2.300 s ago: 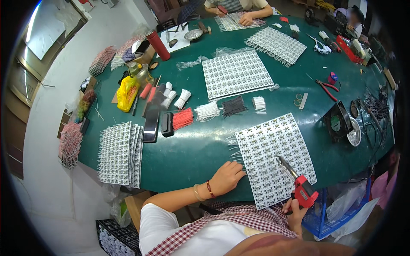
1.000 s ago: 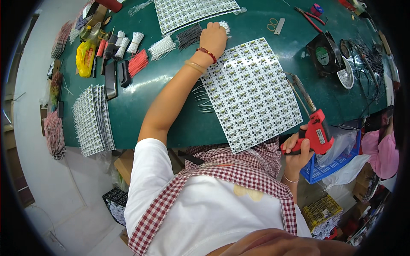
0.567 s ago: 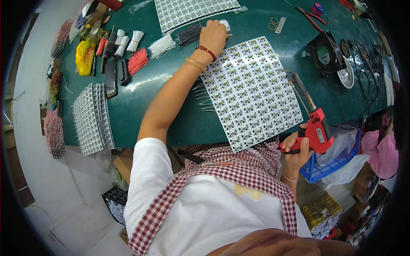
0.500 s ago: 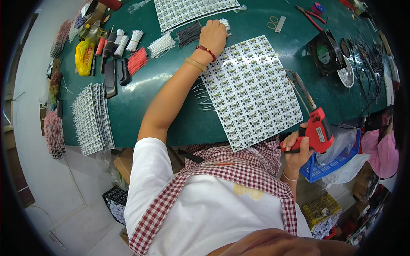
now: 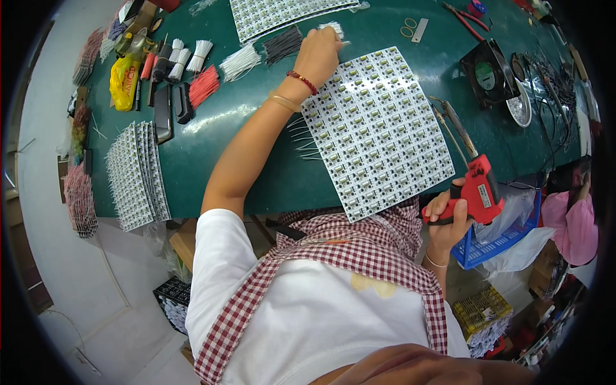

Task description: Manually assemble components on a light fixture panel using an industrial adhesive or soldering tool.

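Note:
My left hand (image 5: 318, 54) reaches to the far side of the bench, beside a small bundle of white wires (image 5: 332, 28). Its fingers are curled together, and their tips are hidden, so what they pinch cannot be made out. In my right hand (image 5: 447, 218), near the front edge, is a red soldering gun (image 5: 481, 192). The gun's long metal tip points up and away, beside a large white circuit board panel (image 5: 378, 131). Rows of small components cover the panel, which lies at a slant, its near corner past the bench edge. Thin wires stick out from under its left side.
On the green bench (image 5: 212, 160) lie black wires (image 5: 282, 45), white wires (image 5: 240, 61) and red wires (image 5: 204, 88). More panels are stacked at left (image 5: 136, 176) and at the back (image 5: 289, 16). A black fan (image 5: 486, 76) and red-handled pliers (image 5: 467, 19) are at right.
The left hand stays by the white wires, with its fingers slightly shifted. The soldering gun remains in the right hand, almost unmoved. The whole view has shifted a little.

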`<action>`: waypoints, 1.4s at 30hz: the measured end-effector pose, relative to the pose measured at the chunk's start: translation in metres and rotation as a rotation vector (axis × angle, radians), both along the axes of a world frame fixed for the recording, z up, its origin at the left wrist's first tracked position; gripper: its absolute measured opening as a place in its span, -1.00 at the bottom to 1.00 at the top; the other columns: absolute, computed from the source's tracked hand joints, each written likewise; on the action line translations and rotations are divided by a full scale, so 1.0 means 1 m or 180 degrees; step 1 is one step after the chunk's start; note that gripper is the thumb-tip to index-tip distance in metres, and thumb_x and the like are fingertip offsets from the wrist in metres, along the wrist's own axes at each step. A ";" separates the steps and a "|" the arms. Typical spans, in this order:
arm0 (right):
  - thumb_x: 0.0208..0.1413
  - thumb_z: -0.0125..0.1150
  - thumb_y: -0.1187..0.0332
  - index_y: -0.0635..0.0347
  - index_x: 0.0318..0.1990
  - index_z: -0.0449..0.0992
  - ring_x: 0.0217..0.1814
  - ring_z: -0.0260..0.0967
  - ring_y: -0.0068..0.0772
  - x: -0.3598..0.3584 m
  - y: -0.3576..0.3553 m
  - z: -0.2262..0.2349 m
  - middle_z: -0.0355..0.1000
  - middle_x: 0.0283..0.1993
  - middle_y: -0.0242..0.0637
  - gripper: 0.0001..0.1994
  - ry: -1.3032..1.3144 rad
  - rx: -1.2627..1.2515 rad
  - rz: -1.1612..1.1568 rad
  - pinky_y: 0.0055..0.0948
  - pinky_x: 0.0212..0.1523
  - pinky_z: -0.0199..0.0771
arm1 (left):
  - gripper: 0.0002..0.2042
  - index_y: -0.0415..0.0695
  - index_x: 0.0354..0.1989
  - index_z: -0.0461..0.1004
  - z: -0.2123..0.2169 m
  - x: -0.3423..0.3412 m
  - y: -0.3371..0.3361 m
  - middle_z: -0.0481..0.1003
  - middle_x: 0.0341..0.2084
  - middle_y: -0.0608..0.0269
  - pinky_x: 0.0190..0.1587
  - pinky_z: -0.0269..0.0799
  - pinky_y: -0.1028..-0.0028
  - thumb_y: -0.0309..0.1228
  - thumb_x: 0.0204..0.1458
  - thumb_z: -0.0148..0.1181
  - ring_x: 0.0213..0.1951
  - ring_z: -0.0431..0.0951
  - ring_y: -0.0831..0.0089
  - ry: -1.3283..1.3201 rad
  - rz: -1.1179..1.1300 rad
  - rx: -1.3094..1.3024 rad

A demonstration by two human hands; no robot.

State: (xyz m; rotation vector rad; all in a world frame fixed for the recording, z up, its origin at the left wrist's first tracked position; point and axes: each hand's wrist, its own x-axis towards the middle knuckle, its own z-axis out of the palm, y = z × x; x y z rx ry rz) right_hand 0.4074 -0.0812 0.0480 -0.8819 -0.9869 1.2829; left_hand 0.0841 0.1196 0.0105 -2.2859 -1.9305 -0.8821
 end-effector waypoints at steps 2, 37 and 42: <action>0.34 -0.06 0.21 0.36 0.12 0.21 -0.69 0.16 -0.57 -0.001 0.001 -0.001 0.28 -0.57 -0.31 -0.61 0.0181 -0.0049 0.0087 -0.52 -0.60 0.30 | -0.90 -0.28 -0.35 0.46 0.016 0.006 -0.018 0.55 -0.43 0.02 -0.25 0.42 0.39 -0.48 0.11 0.14 -0.33 0.55 0.26 -0.1345 -0.0244 -0.0776; 0.08 0.32 0.60 0.29 -0.04 0.45 -0.17 0.37 -0.64 -0.067 -0.021 0.009 0.44 -0.17 -0.38 -0.71 -0.1500 -0.0306 0.0612 -0.59 -0.18 0.41 | -0.93 -0.26 -0.28 0.51 0.047 0.091 -0.233 0.53 -0.54 0.06 -0.46 0.44 0.41 -0.54 0.09 0.16 -0.54 0.57 0.25 -0.2626 -0.0611 -0.1447; 0.08 0.32 0.59 0.31 -0.03 0.45 -0.15 0.39 -0.62 -0.065 -0.027 0.005 0.46 -0.15 -0.35 -0.70 -0.1572 -0.0396 0.0780 -0.59 -0.17 0.42 | -0.91 -0.29 -0.28 0.52 0.047 0.086 -0.240 0.54 -0.60 0.06 -0.53 0.43 0.47 -0.52 0.10 0.16 -0.60 0.58 0.39 -0.2636 -0.0518 -0.1568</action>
